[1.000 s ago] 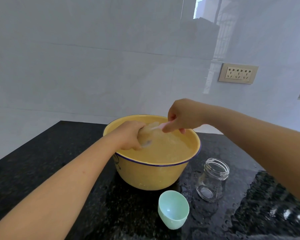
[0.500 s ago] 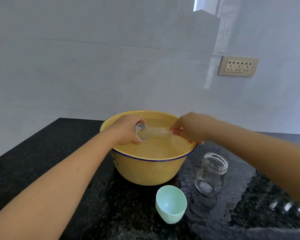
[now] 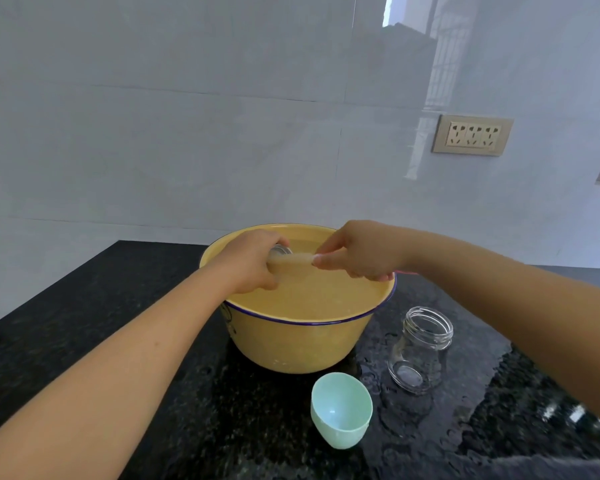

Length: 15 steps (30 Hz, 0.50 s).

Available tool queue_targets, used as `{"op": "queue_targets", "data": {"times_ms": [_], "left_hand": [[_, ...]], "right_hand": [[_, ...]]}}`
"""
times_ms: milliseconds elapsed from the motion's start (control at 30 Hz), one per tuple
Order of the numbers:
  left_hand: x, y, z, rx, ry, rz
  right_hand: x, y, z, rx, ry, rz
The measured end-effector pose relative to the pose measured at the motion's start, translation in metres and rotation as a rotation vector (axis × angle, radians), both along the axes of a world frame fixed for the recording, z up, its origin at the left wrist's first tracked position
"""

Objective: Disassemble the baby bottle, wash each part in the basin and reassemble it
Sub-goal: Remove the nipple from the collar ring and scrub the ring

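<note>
A yellow basin [image 3: 302, 344] with a blue rim stands on the black counter, filled with water. Over its far side my left hand [image 3: 250, 265] grips a small clear ring-shaped bottle part [image 3: 280, 250], mostly hidden by my fingers. My right hand [image 3: 357, 254] pinches one end of a pale translucent piece [image 3: 291, 259] that stretches between both hands, blurred by motion. The clear glass bottle body [image 3: 421, 348] stands upright and open on the wet counter to the right of the basin. A mint-green cap [image 3: 342, 410] lies tilted, opening up, in front of the basin.
The black speckled counter [image 3: 101, 306] is wet with drops around the bottle and cap. A tiled wall runs behind, with a socket panel [image 3: 471, 135] at the upper right. A grey cloth edge [image 3: 551, 467] shows at the bottom right.
Both hands have lifted the parts out of the water and drawn slightly apart; the pale piece now stretches level between them over the basin's far side.
</note>
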State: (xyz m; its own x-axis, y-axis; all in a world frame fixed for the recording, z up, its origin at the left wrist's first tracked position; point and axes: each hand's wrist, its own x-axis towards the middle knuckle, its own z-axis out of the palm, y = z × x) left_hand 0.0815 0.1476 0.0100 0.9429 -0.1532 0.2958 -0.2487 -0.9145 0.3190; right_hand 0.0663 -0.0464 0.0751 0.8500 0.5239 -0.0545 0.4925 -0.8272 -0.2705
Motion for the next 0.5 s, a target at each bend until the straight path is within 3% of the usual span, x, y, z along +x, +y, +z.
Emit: {"op": "queue_targets", "data": {"times_ms": [167, 367, 500], "left_hand": [[0.001, 0.002, -0.002, -0.046, -0.011, -0.034], [0.001, 0.002, -0.001, -0.057, -0.010, -0.019], [0.003, 0.002, 0.000, 0.007, 0.035, 0.060]], "right_hand": [[0.004, -0.003, -0.005, 0.100, 0.043, -0.042], [0.009, -0.010, -0.005, -0.030, -0.013, -0.082], [0.016, -0.023, 0.001, -0.014, -0.058, -0.129]]}}
